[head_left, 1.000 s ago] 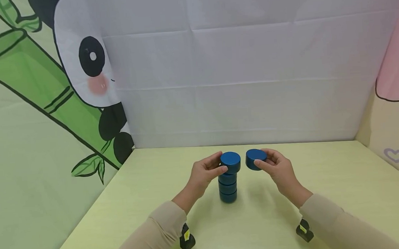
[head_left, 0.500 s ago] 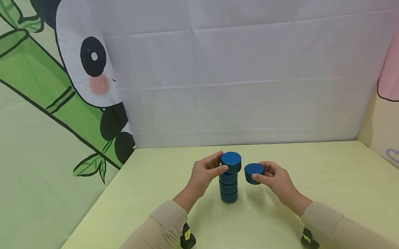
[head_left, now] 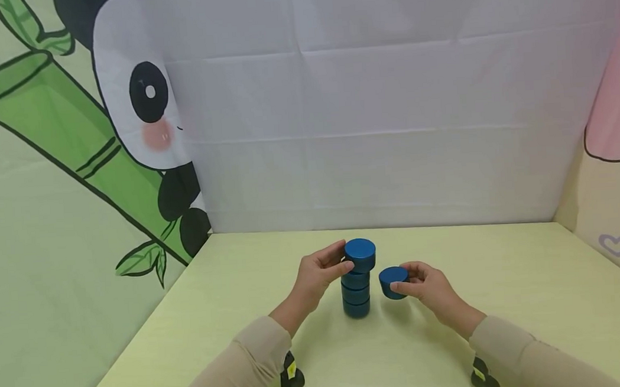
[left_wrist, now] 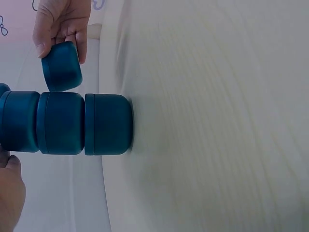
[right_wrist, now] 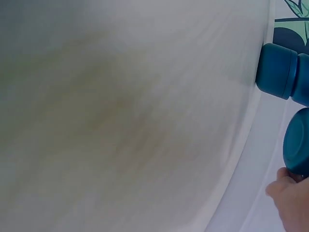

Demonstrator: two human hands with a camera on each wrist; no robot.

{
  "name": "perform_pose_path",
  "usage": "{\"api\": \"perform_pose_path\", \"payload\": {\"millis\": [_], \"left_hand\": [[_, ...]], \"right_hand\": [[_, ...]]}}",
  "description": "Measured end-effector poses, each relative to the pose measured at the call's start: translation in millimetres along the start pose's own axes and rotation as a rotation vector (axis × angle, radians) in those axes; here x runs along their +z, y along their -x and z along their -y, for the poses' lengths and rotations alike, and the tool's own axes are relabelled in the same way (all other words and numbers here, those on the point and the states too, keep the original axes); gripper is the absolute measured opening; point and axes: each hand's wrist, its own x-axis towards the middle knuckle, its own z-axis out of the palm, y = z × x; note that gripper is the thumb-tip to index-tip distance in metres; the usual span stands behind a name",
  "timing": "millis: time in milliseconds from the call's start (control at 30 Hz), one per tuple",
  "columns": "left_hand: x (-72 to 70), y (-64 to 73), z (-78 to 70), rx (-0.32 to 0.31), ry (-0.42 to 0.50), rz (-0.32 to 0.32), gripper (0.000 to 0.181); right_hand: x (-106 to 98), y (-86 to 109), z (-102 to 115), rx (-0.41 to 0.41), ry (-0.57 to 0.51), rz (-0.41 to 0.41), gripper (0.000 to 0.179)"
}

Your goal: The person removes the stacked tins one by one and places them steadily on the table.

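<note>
Several round dark-blue tins (head_left: 356, 296) stand upright in one stack on the table, their lid seams showing in the left wrist view. My left hand (head_left: 315, 279) grips the top tin (head_left: 360, 255) from the left, thumb in front and fingers behind. To the right of the stack, my right hand (head_left: 430, 288) pinches another blue tin (head_left: 392, 282) between thumb and fingers. This tin (left_wrist: 63, 66) hangs above the table, slightly tilted, close beside the stack. The right wrist view shows its rounded base (right_wrist: 295, 141) and part of the lowest tin (right_wrist: 276, 70).
The pale yellow table (head_left: 240, 269) runs back to a white cloth wall (head_left: 383, 171). A panda and bamboo are printed on the left cloth (head_left: 36, 246). Small black devices (head_left: 291, 377) with yellow labels sit under both sleeves.
My right hand has lowered its tin from the height of the stack's top to about the stack's middle, slightly nearer to it. My left hand stays at the top tin.
</note>
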Motion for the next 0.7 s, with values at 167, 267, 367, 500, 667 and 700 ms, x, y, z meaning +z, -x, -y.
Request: {"api": "perform_pose_path", "payload": {"millis": [167, 267, 367, 500, 667, 700], "left_hand": [[-0.1, 1.1, 0.4, 0.004, 0.010, -0.008, 0.057], [-0.8, 1.3, 0.8, 0.005, 0.012, -0.009, 0.057], [-1.8, 1.8, 1.7, 0.003, 0.014, -0.007, 0.058], [-2.9, 2.9, 3.5, 0.002, 0.015, -0.010, 0.058], [-3.3, 4.5, 5.2, -0.002, 0.015, -0.017, 0.057], [-3.4, 4.7, 5.6, -0.003, 0.016, -0.019, 0.057]], "right_hand": [[0.0, 1.5, -1.6, 0.016, 0.030, 0.045, 0.056], [-0.2, 1.1, -3.1, 0.027, 0.057, 0.058, 0.057], [-0.7, 0.5, -4.2, 0.045, 0.085, 0.063, 0.056], [-1.2, 0.5, -4.8, 0.063, 0.116, 0.068, 0.056], [-1.6, -0.4, -6.2, 0.073, 0.150, 0.067, 0.059], [-1.6, -0.8, -6.5, 0.073, 0.156, 0.068, 0.060]]}}
